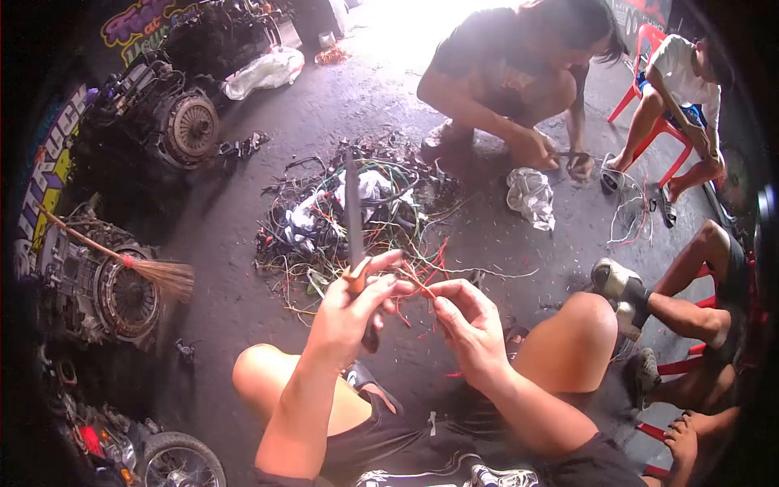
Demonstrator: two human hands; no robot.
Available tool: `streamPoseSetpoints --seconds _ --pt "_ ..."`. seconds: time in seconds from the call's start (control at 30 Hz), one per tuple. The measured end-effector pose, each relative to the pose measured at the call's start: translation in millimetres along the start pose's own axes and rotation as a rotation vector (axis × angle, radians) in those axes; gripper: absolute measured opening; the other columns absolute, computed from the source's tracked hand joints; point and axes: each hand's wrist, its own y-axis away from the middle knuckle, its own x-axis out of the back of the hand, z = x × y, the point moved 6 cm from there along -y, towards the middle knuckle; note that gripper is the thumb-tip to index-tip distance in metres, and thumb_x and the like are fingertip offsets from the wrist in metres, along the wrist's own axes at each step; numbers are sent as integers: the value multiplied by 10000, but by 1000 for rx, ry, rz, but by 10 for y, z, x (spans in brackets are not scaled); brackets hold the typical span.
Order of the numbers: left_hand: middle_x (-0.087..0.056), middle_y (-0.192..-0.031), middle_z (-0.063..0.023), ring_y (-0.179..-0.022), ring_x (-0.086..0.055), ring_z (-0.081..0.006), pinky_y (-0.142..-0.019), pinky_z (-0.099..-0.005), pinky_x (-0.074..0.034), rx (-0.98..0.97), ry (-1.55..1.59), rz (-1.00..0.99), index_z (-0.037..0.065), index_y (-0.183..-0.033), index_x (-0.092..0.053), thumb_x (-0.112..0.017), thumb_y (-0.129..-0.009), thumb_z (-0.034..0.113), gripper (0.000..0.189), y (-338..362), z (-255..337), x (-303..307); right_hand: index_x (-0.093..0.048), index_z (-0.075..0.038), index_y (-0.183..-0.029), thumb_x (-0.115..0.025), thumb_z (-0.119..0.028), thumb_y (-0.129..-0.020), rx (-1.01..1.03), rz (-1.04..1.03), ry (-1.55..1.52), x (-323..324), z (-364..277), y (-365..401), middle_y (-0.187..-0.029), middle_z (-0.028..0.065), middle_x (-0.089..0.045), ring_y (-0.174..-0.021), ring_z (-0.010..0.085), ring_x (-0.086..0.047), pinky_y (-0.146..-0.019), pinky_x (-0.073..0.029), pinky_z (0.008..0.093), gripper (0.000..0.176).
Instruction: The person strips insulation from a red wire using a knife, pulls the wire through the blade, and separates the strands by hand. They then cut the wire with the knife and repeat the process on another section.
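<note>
In my left hand point(345, 312) is a knife point(353, 215), its long dark blade pointing up and away from me and an orange-brown part showing at the grip. Its fingertips also meet thin red-orange wires point(418, 280). My right hand point(472, 329) pinches the end of these wires between thumb and forefinger, close to the left fingers. Just beyond both hands, a tangled heap of wires point(389, 174) in several colours, with whitish plastic pieces in it, lies on the dark floor. Loose red bits of wire point(403, 315) lie below my hands.
Ahead, another person point(503, 81) squats, working with both hands beside a white plastic bag point(531, 199). More people sit on red chairs point(649, 105) at the right. Engine parts point(191, 126), a broom point(158, 272) and a motorcycle wheel point(182, 463) line the left side.
</note>
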Motion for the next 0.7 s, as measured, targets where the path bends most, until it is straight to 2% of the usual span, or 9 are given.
streamPoseSetpoints --seconds 0.03,0.17,0.27,0.3,0.37,0.43,0.53,0.7 --pt "-694 -881 -52 -669 -550 -41 -547 -185 -447 -67 -107 68 15 -1213 -632 -581 -970 144 279 13 1 49 -630 -40 -1103 -611 -153 -982 17 25 -2 31 13 -10 -796 -55 -553 -652 13 -459 -546 -353 183 166" --pt "-680 -838 -42 -588 -518 -30 -510 -177 -407 -133 -308 113 34 -1081 -690 -581 -985 174 202 60 -35 97 -636 -32 -1091 -606 -136 -986 -64 80 -48 124 104 7 -819 -44 -579 -678 20 -480 -578 -381 189 151" --pt "-655 -786 -15 -573 -512 -35 -491 -190 -402 49 -65 16 33 -1064 -686 -613 -972 187 193 67 -197 -99 -635 -21 -1067 -594 -115 -994 -80 18 -113 52 117 21 -868 -28 -611 -721 34 -507 -634 -425 207 126" --pt "-623 -735 9 -559 -507 -41 -478 -201 -396 45 -16 71 36 -1030 -678 -662 -939 158 153 60 -199 -151 -634 -21 -1065 -595 -116 -993 -73 -9 -129 22 128 23 -873 -25 -614 -720 36 -508 -636 -427 209 125" --pt "-627 -754 17 -554 -491 -24 -476 -184 -371 20 78 84 43 -1029 -672 -685 -933 174 162 40 -242 -163 -628 -21 -1046 -606 -116 -990 -93 -48 -166 7 173 15 -880 -19 -615 -732 41 -512 -656 -433 212 112" --pt "-626 -761 20 -565 -495 -19 -493 -174 -369 14 162 104 46 -993 -655 -715 -912 163 155 49 -206 -179 -623 -25 -1044 -618 -133 -984 -81 -22 -112 -32 150 3 -849 -22 -608 -698 33 -489 -611 -400 206 123" --pt "-617 -767 15 -601 -509 -32 -521 -194 -391 35 174 99 58 -965 -625 -704 -912 147 130 52 -220 -148 -615 -25 -1028 -628 -134 -979 -67 -54 -56 -49 148 3 -844 -13 -617 -694 33 -495 -600 -396 203 120" --pt "-586 -776 15 -636 -513 -56 -541 -226 -408 266 467 -15 89 -955 -575 -691 -899 134 136 58 -361 -167 -603 -21 -1001 -637 -138 -975 -37 -132 33 -22 157 -2 -845 3 -623 -735 52 -552 -633 -443 210 124"
